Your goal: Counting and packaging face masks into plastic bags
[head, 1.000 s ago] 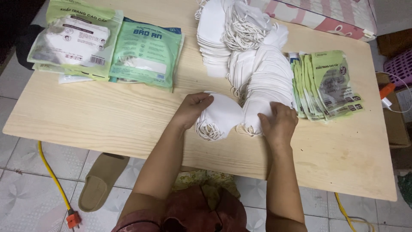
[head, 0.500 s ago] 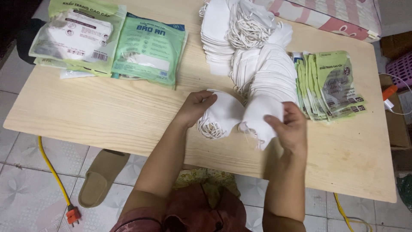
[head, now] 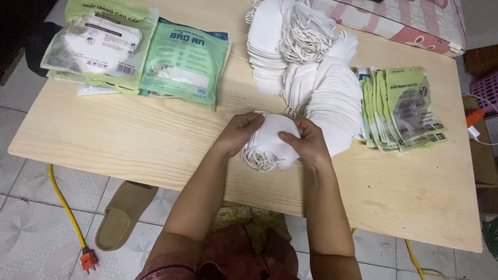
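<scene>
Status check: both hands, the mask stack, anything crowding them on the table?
Left hand and right hand both gripping small stack of white masks, just over table. Big mask pile close behind. Green packets to the right, clear of hands.

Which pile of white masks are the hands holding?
The small stack of white masks nearest the person, gripped by the left hand and right hand; the bigger piles lie untouched behind.
</scene>
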